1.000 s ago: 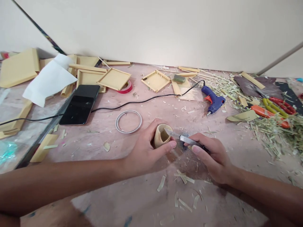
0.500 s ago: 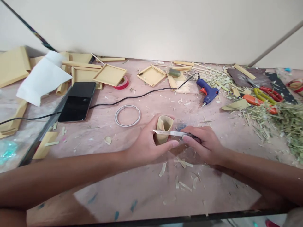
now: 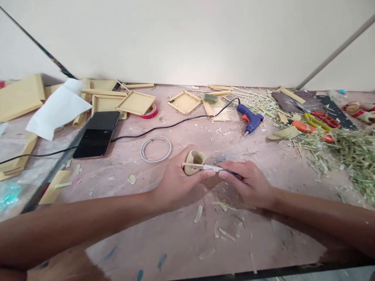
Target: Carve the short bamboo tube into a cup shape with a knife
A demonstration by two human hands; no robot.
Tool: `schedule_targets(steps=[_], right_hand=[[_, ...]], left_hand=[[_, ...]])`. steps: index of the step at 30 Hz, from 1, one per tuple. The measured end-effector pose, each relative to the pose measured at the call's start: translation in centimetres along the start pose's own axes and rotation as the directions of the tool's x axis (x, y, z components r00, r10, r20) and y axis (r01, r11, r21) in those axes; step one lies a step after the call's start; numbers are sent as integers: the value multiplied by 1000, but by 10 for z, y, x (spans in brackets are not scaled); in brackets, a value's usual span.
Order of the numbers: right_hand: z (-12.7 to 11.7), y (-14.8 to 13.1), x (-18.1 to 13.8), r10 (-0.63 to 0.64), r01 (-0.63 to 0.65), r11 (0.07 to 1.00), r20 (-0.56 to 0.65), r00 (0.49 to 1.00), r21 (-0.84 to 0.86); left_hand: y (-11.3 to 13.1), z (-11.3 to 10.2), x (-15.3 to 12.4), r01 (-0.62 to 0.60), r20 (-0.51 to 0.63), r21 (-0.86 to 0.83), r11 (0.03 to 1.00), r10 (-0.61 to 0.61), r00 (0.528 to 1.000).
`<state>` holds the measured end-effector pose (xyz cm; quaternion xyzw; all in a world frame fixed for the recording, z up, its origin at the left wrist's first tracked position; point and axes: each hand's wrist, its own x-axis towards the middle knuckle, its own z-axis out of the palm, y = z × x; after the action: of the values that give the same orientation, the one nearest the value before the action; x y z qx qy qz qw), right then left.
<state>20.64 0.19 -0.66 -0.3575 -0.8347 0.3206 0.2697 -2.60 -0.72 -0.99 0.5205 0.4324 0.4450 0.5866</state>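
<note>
My left hand (image 3: pixel 175 181) is wrapped round a short hollow bamboo cup (image 3: pixel 193 160) just above the pink tabletop (image 3: pixel 164 234), its open mouth facing up and away. My right hand (image 3: pixel 249 183) is closed on the dark handle of a small knife (image 3: pixel 205 167). The blade lies across the cup's near side, pointing left, with my left thumb just under it. Pale bamboo shavings (image 3: pixel 222 226) lie on the table below both hands.
A tape ring (image 3: pixel 155 148) and a black phone (image 3: pixel 97 134) with a cable lie to the left. Behind are small bamboo trays (image 3: pixel 136 103), a red tape roll (image 3: pixel 150 112) and a blue glue gun (image 3: pixel 249 119). Scissors and pliers (image 3: pixel 318 123) and bamboo scraps (image 3: pixel 345 152) fill the right.
The knife blade has moved from the cup's mouth down across its near side, pointing further left. The cup has turned in my left hand. The view has shifted slightly.
</note>
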Motion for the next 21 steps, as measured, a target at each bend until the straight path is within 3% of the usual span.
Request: schedule_targets(steps=[4, 8, 13, 21], right_hand=[[1, -6, 1, 60, -57, 997, -64, 996, 47], [-1, -3, 2, 104, -100, 994, -139, 985, 34], [-2, -1, -1, 5, -4, 1000, -63, 998, 9], [-2, -3, 1, -3, 2, 1000, 27, 1000, 28]], left_hand=[[2, 3, -1, 24, -29, -56, 998, -25, 999], [9, 1, 0, -80, -46, 99, 992, 84, 995], [9, -5, -1, -100, 16, 63, 993, 99, 995], [9, -6, -2, -109, 62, 113, 988, 103, 993]])
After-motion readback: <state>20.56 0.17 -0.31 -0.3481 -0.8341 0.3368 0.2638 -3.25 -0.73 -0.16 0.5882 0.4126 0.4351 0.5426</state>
